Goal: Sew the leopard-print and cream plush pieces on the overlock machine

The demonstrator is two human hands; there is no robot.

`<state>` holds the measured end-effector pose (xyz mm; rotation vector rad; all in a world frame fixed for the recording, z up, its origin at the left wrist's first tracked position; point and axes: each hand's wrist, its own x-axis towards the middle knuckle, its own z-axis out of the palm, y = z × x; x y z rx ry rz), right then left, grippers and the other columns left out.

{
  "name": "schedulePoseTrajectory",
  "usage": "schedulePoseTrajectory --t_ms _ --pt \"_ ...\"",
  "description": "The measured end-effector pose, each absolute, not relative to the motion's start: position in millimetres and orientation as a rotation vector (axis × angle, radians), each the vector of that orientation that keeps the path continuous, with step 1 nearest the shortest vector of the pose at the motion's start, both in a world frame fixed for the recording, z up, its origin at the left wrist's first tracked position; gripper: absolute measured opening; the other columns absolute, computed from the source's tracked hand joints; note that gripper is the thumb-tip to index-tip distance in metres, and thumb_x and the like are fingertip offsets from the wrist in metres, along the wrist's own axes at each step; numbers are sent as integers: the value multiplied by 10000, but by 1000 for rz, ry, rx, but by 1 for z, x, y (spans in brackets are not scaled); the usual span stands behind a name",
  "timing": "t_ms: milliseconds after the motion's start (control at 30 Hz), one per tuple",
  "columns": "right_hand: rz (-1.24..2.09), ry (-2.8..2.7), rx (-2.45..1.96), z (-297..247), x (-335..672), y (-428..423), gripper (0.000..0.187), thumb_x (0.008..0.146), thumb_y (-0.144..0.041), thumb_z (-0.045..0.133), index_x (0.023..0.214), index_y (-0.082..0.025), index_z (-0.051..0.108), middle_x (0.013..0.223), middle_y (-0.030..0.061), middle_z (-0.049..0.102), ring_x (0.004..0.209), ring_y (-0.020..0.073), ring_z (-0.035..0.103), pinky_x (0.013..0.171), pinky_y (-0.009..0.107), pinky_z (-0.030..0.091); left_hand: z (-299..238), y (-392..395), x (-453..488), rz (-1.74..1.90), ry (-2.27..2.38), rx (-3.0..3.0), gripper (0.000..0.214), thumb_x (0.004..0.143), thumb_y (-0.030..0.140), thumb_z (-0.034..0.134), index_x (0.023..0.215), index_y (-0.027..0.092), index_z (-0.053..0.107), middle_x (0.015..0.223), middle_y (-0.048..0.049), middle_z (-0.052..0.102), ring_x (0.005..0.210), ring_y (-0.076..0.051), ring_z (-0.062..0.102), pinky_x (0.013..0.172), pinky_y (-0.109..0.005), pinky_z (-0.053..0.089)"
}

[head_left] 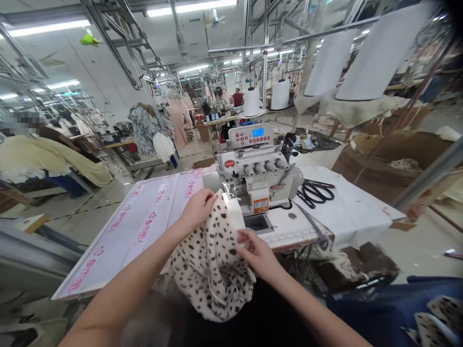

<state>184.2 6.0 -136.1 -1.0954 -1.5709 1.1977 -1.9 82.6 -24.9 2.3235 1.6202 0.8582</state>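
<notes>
My left hand [197, 207] pinches the top of a white cloth with dark spots [213, 270], right next to the shiny metal foot [231, 188] of the sewing machine [260, 168]. My right hand [256, 253] has its thumb and fingers closed on the right edge of the same cloth, lower down and nearer to me. The cloth goes up to the foot at its top, and the rest hangs down in soft, bunchy folds between my arms, over the front of the table [144, 217]. A little light shines by the foot. The machine has red buttons and a blue screen [258, 132] on top. Black loops [315, 193] lie on the table to the right of it. Behind the machine stand two white cones of thread [280, 95], and two much bigger-looking white cones [383, 53] are up on the right.
</notes>
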Motion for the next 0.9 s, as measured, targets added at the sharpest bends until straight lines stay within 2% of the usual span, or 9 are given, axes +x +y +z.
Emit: schedulePoseTrajectory --t_ms 67,167,233,300,367,433,533,667,900 --pt "1256 -1618 -1028 -132 176 6 114 736 -269 560 807 -182 541 641 -23 510 583 119 484 557 230 408 -24 79 4 920 1576 2239 211 841 318 385 750 168 503 698 -1 528 660 -144 478 621 -247 364" --pt "1250 -1680 -994 -128 180 4 203 756 -269 521 593 -185 436 533 -46 392 527 105 410 518 219 365 -28 82 15 1034 1474 2075 223 833 355 418 767 165 513 701 9 519 652 -122 469 618 -225 374" --pt "1035 -1697 -1040 -127 192 8 182 764 -243 496 601 -188 435 611 -16 436 605 132 450 584 250 393 -32 90 21 1044 1490 2023 229 820 365 438 768 161 530 712 5 538 645 -119 474 598 -219 371" --pt "757 -1722 -1072 -130 203 16 120 756 -221 497 642 -189 475 819 47 511 813 194 494 734 323 410 -37 97 24 1005 1537 2031 214 795 352 472 741 158 546 698 1 555 628 -123 480 575 -222 362" --pt "649 -1787 -1055 -134 209 23 103 746 -214 518 649 -189 491 969 77 511 937 227 473 814 361 389 -40 102 24 958 1555 2069 189 769 329 503 703 159 553 672 1 557 619 -130 481 568 -229 348" --pt "734 -1872 -1039 -139 208 23 171 752 -227 531 600 -186 466 841 53 529 815 197 495 725 312 409 -41 103 21 914 1556 2102 176 757 319 515 687 162 555 650 6 552 618 -134 481 572 -234 341" --pt "983 -1882 -1010 -144 199 10 246 781 -278 536 566 -176 473 615 -5 480 626 145 464 580 237 376 -40 98 15 818 1525 2171 179 779 322 494 704 170 553 680 8 560 646 -136 494 598 -239 351" --pt "1254 -1749 -919 -151 188 -11 268 792 -379 538 655 -159 603 665 13 573 670 165 518 621 240 405 -37 90 12 681 1476 2332 167 829 278 434 750 184 547 759 10 568 719 -134 507 644 -242 357" --pt "1350 -1655 -900 -161 184 -14 299 788 -418 538 738 -151 665 700 38 615 677 177 534 639 257 424 -38 90 18 698 1502 2277 142 815 261 480 724 189 561 743 21 566 699 -121 512 625 -227 362"
